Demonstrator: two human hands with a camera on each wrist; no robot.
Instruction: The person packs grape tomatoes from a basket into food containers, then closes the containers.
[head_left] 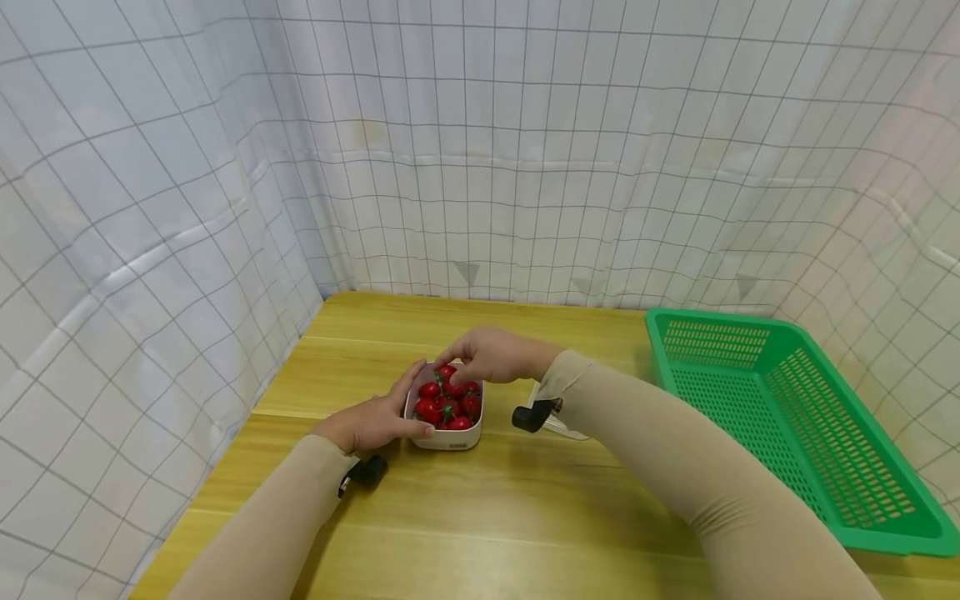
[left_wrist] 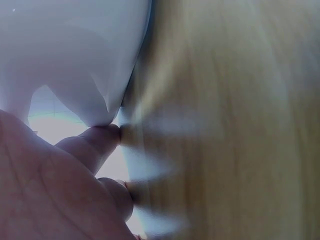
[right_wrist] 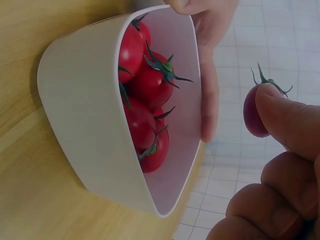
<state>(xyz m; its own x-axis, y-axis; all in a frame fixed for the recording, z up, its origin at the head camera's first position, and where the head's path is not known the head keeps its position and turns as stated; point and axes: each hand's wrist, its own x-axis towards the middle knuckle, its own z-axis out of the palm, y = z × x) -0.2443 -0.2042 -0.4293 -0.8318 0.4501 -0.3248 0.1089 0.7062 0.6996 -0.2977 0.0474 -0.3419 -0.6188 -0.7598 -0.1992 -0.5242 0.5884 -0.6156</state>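
Note:
A small white container (head_left: 445, 442) stands on the table with several red cherry tomatoes (head_left: 428, 409) inside, green stalks on them. My left hand (head_left: 373, 419) holds the container from its left side, the thumb at the near rim and the fingers along the outer wall. In the left wrist view, fingertips touch the glossy white wall. Over the container's far right part is my right hand (head_left: 498, 354). The right wrist view shows it pinching one cherry tomato (right_wrist: 252, 114) by thumb and fingers, apart from the container, its other fingers curled.
A large green plastic basket (head_left: 738, 400) with a mesh bottom stands at the right side of the table (head_left: 480, 533). Partly hidden under my right wrist lies a flat white object (head_left: 566, 430). White grid-patterned curtains (head_left: 540, 208) enclose the table's back and sides.

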